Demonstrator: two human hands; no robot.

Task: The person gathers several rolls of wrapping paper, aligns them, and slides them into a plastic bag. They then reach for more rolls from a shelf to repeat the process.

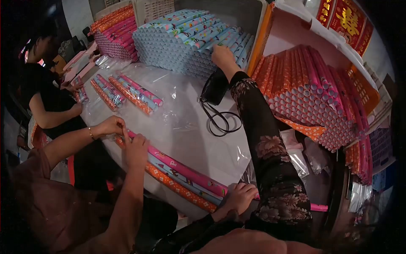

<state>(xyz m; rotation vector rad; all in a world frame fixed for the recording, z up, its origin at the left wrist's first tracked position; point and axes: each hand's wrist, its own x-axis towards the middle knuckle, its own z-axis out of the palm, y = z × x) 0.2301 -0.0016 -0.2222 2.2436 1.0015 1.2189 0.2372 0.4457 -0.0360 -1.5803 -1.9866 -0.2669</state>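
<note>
Right fingers are touching blue rolls, upper centre; grip I can't tell. Left fingers are clasping a pink roll, lower centre.

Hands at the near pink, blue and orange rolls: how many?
3: the person's left hand at one end of the rolls; a co-worker's braceleted hand and other hand at the opposite end. No others seem hidden.

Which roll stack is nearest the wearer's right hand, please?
The blue middle stack, at the right hand; the left stack and right stack are orange and pink.
</note>
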